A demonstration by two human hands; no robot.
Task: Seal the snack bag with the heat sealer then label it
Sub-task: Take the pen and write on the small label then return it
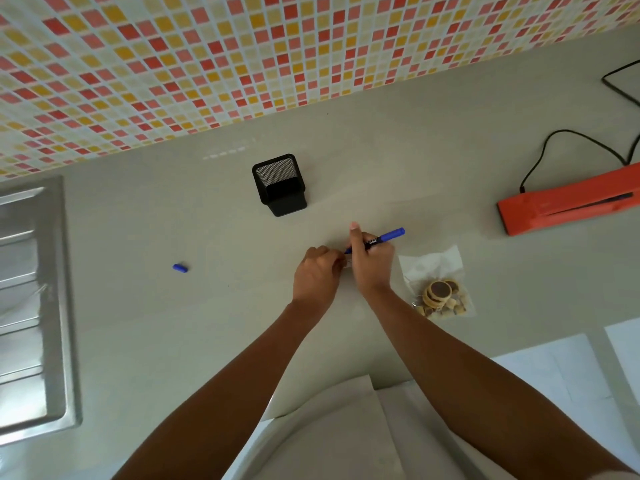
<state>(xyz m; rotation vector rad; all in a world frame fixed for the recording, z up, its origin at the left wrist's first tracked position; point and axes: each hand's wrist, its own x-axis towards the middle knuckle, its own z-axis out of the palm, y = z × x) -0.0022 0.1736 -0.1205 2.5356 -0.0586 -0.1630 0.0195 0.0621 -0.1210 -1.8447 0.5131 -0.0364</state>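
One seemingly light, floppy snack bag (433, 271) of fragile biscuits (440, 294), best held by its empty far edge, lay just right of the right grip (372, 268) pinching the marker (389, 236); left grip (317, 275) pinched a pale slip (347, 263).

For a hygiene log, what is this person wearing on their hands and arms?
Nothing visible: the left hand and right hand are bare, no gloves. The left forearm and right forearm are uncovered, with no sleeves, watch, bracelet or rings in view.
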